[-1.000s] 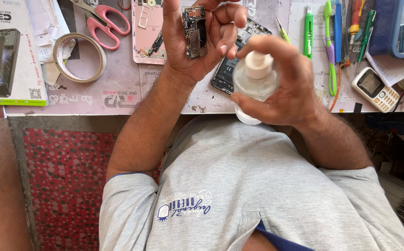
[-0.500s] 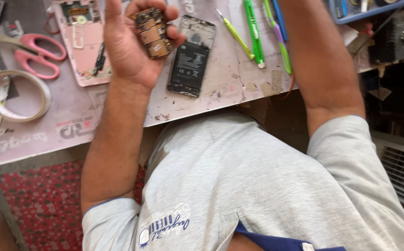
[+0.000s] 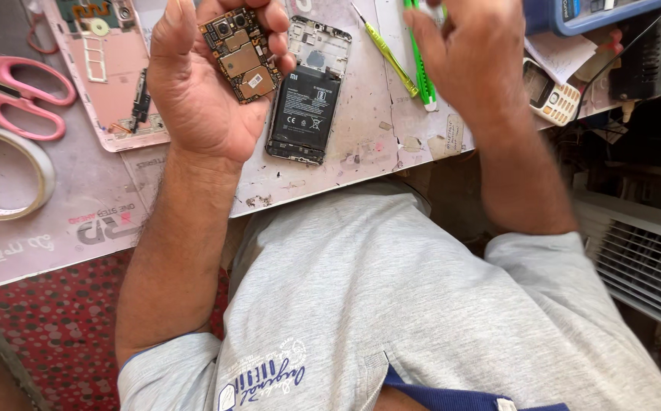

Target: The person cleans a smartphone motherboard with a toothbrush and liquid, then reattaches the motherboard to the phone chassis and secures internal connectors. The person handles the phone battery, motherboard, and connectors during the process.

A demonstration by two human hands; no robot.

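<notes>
My left hand is raised palm-up over the bench and grips a small phone circuit board between thumb and fingertips. Just right of it an opened phone with its black battery showing lies on the pinkish work mat. My right hand hovers back-up over a green hand tool, fingers bent toward it. The hand is blurred, so whether it grips anything is unclear. A thin yellow-green screwdriver lies between the phone and that hand.
A pink phone back cover, pink scissors and a tape roll lie at left. A small keypad phone and a blue tray sit at right, with a white grille below the bench edge.
The white bottle my right hand held a second ago is gone from view. That hand left the view and has come back over the green tools. My left hand keeps the circuit board.
</notes>
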